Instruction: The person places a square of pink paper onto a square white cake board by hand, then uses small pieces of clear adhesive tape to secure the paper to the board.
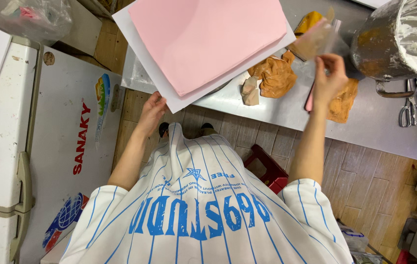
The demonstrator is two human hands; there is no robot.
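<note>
Pink sheets, pinched at one lower corner by the left hand, could sag and slide off while the right hand grips a clear bag at upper right.

Pink sheet on white board; orange-brown dough; blue-striped shirt

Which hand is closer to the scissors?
The right hand. It holds a clear plastic bag over the metal table, just left of the scissors. The left hand grips the pink sheets, farther away.
</note>
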